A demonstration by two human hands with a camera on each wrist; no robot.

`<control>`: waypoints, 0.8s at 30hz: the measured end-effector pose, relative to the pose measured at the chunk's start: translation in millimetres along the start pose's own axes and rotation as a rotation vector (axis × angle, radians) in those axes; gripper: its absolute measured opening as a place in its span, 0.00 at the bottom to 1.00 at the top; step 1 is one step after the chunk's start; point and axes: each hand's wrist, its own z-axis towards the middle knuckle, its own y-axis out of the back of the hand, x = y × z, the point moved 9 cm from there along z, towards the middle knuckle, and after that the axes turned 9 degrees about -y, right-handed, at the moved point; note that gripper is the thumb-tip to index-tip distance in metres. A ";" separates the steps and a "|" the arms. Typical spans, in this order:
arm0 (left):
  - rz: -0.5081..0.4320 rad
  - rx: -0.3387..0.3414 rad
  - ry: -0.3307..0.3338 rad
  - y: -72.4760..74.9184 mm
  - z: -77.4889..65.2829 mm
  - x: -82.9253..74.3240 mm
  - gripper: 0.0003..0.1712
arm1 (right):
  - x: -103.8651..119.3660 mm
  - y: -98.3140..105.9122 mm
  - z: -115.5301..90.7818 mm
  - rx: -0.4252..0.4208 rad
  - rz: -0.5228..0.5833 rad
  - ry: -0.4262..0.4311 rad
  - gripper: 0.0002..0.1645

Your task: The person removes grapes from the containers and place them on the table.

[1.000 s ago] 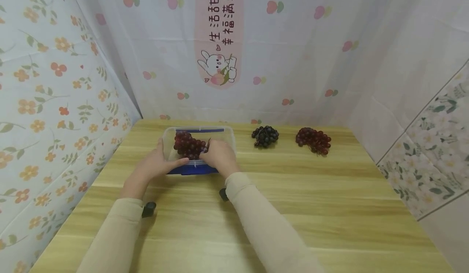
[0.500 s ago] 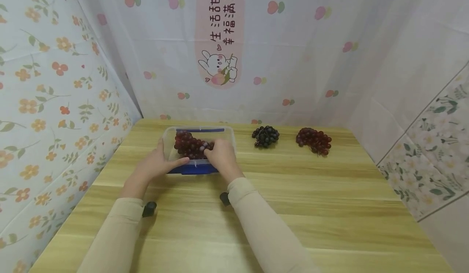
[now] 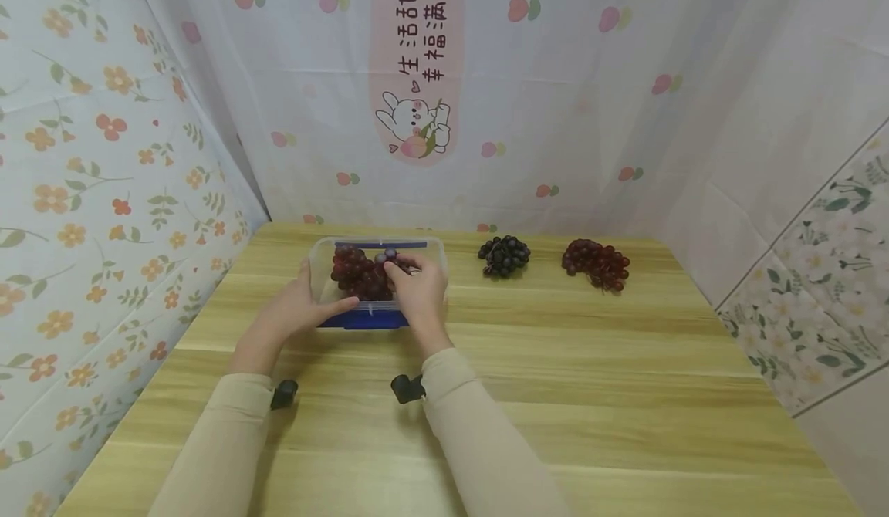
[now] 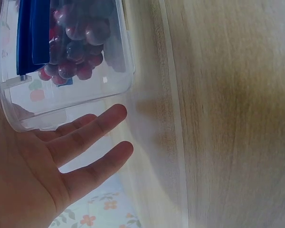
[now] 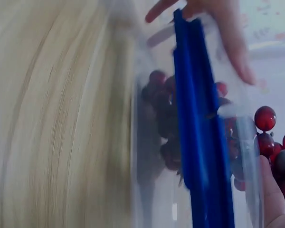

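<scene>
A clear plastic food box [image 3: 322, 248] with blue latches [image 3: 364, 319] stands on the table, uncovered. My left hand [image 3: 288, 312] rests against its left end, with the thumb along the front rim; the left wrist view shows straight, spread fingers [image 4: 92, 133] beside the wall. Inside the box lies a bunch of dark red grapes [image 3: 353, 272]. My right hand [image 3: 425, 289] is over the box's right part and pinches the bunch's right end, where a few purplish grapes [image 3: 386, 256] stand raised. The right fingertips are partly hidden among the grapes.
To the right of the box lies a bunch of black grapes [image 3: 504, 257]. Farther right is a bunch of red grapes [image 3: 596, 265]. The wooden table [image 3: 625, 386] ends at a printed cloth [image 3: 556, 116] at the back, with more cloth at both sides.
My right hand has turned and lifted a little over the box, raising the grapes' right end. The left hand and the box have stayed in place.
</scene>
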 end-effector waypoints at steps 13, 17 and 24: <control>-0.014 0.021 0.026 -0.4 -2.0 0.1 0.87 | 26.8 -3.0 -17.8 0.034 0.370 -0.042 0.15; -0.006 0.024 0.038 -0.1 -2.2 0.7 0.88 | 37.6 0.5 -22.7 0.020 0.416 -0.028 0.15; -0.008 0.038 0.038 -0.7 -2.0 -1.9 0.87 | 58.0 13.7 -27.9 0.021 0.486 0.053 0.14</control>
